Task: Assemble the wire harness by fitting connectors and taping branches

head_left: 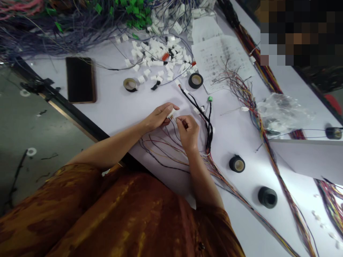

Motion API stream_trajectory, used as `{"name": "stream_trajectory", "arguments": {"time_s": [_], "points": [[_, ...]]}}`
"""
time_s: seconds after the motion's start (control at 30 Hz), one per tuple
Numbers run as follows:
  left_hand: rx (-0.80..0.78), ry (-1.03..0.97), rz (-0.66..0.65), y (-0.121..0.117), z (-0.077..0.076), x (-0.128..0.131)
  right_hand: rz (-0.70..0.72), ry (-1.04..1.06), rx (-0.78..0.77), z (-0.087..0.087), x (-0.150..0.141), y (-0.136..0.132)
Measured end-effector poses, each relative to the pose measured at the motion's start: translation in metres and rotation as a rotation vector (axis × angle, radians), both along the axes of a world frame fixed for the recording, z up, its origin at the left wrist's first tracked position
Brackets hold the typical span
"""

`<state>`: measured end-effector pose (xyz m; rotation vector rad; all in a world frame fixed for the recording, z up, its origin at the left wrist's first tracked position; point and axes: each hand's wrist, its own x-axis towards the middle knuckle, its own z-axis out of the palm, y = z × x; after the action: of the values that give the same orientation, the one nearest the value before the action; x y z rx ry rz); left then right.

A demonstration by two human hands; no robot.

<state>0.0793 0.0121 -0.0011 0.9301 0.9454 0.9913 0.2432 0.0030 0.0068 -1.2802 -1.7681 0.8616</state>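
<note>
Left hand [160, 117] pinches white connector housing [170, 113] between thumb and fingers, above the near part of the white table [112, 85]. Right hand [189, 131], just beside it, pinches a thin wire [174, 118] at the housing. Black-taped harness branch [209, 125] lies near right hand; black phone [80, 80] well apart, beyond left forearm.

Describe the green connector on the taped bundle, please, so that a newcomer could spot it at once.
On the white table, find the wire bundle with black-taped branches, just to the right of the right hand. One short branch there ends in a small green connector. It is the only green one on this bundle; the neighbouring connectors are white.
</note>
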Motion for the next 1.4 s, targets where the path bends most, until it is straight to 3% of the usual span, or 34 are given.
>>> {"name": "stream_trajectory", "arguments": {"time_s": [0.47, 0.73, 0.83, 0.93, 1.03, 1.17, 1.27, 1.4], "points": [[0.168, 0.168, -0.102, -0.001, -0.007, 0.004, -0.024, 0.043, 0.205, -0.018, -0.010, -0.006], [0.246, 0.245, -0.067, -0.003, -0.005, 0.007, -0.027, 0.079, 0.230, -0.024, -0.005, -0.010], [0.172, 0.244, -0.067, -0.005, -0.002, 0.008, -0.043, 0.031, 0.150, -0.024, -0.008, -0.010], [0.052, 0.165, 0.019, -0.003, 0.001, 0.006, -0.052, -0.078, 0.088, -0.017, -0.005, -0.009], [0.035, 0.037, 0.082, 0.003, 0.001, 0.000, -0.122, -0.175, 0.165, -0.002, 0.016, -0.014], [0.025, -0.120, 0.025, 0.011, 0.000, -0.009, -0.156, -0.258, 0.220, 0.017, 0.069, -0.047], [0.013, -0.187, -0.022, 0.016, 0.000, -0.012, -0.058, -0.341, 0.111, 0.019, 0.111, -0.083], [-0.007, -0.181, 0.001, 0.016, 0.000, -0.011, -0.055, -0.443, 0.033, 0.011, 0.149, -0.125]]}}
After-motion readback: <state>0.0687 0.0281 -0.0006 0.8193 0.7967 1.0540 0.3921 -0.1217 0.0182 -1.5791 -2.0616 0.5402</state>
